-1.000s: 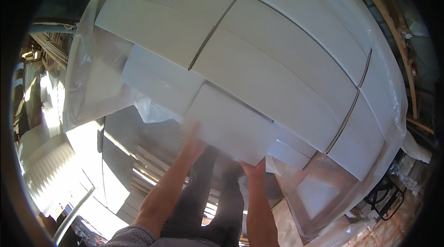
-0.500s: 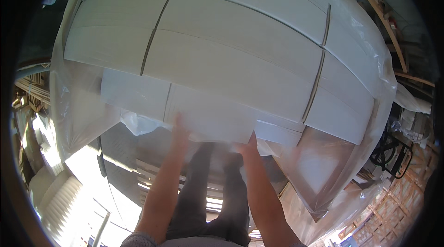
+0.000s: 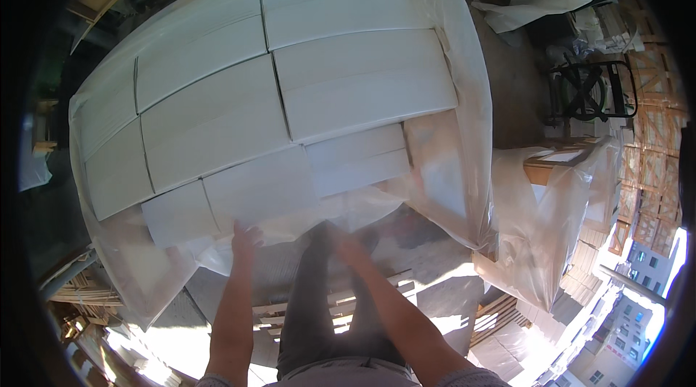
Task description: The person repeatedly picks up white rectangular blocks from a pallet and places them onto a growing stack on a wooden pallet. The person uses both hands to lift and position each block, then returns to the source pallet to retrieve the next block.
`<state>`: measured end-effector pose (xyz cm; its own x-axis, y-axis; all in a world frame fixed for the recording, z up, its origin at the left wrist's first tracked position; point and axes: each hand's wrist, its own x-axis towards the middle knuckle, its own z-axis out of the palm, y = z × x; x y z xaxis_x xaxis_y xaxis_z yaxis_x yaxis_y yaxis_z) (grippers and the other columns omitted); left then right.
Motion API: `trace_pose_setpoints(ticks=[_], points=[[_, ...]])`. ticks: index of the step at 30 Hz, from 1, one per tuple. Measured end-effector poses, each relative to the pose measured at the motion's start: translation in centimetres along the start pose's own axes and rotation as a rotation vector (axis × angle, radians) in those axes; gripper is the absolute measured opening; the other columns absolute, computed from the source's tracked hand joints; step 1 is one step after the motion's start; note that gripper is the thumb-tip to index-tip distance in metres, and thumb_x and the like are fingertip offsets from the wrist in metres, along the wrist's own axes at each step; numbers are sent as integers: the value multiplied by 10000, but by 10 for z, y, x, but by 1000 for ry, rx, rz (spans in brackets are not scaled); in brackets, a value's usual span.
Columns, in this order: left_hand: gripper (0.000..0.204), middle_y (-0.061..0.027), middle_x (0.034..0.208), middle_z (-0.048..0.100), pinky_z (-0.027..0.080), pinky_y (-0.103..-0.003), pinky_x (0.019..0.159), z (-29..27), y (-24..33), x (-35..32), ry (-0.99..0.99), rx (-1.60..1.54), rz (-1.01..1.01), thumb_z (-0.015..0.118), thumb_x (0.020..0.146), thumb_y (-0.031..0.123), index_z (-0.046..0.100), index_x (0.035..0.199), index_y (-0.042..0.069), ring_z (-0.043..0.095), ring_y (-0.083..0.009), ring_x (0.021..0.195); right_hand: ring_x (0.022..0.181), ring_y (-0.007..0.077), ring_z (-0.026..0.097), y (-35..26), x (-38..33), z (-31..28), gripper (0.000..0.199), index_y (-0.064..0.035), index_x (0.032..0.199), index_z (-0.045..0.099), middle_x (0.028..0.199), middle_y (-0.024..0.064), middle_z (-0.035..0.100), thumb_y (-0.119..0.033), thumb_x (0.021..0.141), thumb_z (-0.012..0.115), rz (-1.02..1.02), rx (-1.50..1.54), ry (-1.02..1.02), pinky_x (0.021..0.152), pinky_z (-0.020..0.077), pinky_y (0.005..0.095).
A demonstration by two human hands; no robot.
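Note:
A large stack of white boxes fills the upper middle, set in tiers with narrow dark gaps between them. At its near side, a lower white box sits below the top tier. My left hand is at this box's lower edge, fingers apart; whether it touches the box I cannot tell. My right hand is smeared by motion in front of my dark trouser leg, below the box's right end, and its fingers cannot be made out. To the right lies another white box.
Clear plastic sheeting wraps the stack's sides and hangs in folds below. On the right stands a second plastic-covered stack. Beyond it are a black metal frame and wooden crates. Wooden slats lie near my legs.
My view has swung to the right, so the stack appears further left. Both hands were at the lower box's near edge; the right hand now appears below it, apart from that edge.

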<state>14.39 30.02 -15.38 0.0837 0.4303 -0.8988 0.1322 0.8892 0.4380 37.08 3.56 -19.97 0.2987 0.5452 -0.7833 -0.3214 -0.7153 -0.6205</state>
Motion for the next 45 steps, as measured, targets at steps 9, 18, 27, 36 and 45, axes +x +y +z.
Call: trace_pose_setpoints(ticks=[9, 18, 27, 36, 45], points=[[516, -110, 983, 650, 509, -375, 663, -11, -99, -51, -173, 559, -37, 562, 897, 513, 551, 1154, 66, 659, -233, 806, 620, 168, 628, 99, -133, -107, 253, -86, 838, 630, 721, 57, 645, -313, 908, 541, 110, -330, 50, 541, 489, 331], [333, -82, 864, 641, 491, -304, 576, 78, -131, -143, -369, 769, 36, 544, 927, 358, 599, 1017, 42, 644, -181, 704, 696, 292, 656, 132, -193, -142, 231, -87, 830, 634, 797, 125, 671, -310, 840, 574, -240, -911, 278, 621, 506, 410], [407, -125, 909, 647, 514, -336, 607, 118, -81, -178, -465, 1205, 146, 521, 937, 380, 592, 1035, -8, 659, -210, 749, 712, 221, 663, 213, -259, -125, 300, -38, 943, 646, 813, 97, 675, -323, 918, 553, -118, 71, 583, 619, 529, 380], [472, -154, 1014, 637, 520, -340, 569, 133, 8, -135, -601, 1548, 157, 530, 926, 394, 554, 1157, -17, 678, -240, 743, 769, 261, 680, 241, -351, 67, 363, 44, 1018, 620, 927, 151, 675, -299, 913, 570, 319, 1190, 726, 636, 564, 382], [550, -225, 1133, 611, 526, -427, 650, 175, -3, -148, -650, 2070, 121, 504, 930, 370, 469, 1283, -50, 672, -312, 811, 778, 255, 672, 230, -389, 251, 443, 4, 1059, 639, 960, 132, 690, -407, 909, 565, 401, 1628, 817, 611, 524, 360]])
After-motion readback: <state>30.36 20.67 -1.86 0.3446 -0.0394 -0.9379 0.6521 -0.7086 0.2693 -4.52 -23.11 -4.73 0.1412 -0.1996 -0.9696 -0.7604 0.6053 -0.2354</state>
